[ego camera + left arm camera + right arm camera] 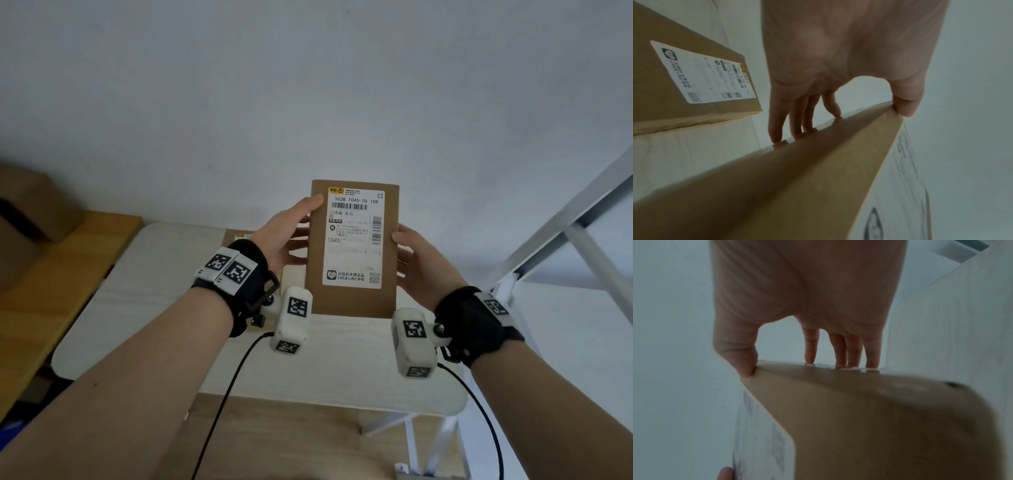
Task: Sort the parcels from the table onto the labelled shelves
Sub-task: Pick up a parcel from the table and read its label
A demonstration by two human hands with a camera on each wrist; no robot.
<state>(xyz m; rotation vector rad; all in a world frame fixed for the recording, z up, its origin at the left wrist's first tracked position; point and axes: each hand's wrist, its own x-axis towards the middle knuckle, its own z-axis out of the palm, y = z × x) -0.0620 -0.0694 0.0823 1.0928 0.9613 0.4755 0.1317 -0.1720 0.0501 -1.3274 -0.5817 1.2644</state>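
I hold a flat brown cardboard parcel (352, 250) upright above the white table (144, 291), its white shipping label marked T045 facing me. My left hand (291, 233) grips its left edge, thumb on the front and fingers behind. My right hand (414, 260) grips its right edge the same way. The left wrist view shows the thumb and fingers (777, 126) pinching the parcel's side (797, 178). In the right wrist view the thumb and fingers (812, 352) clamp the opposite side (859, 402). A second brown parcel (684, 84) with a label lies on the table behind my left hand.
A white metal shelf frame (582, 222) rises at the right, next to the table. An orange wooden surface (68, 267) with cardboard boxes (30, 212) stands at the left. A plain pale wall fills the back.
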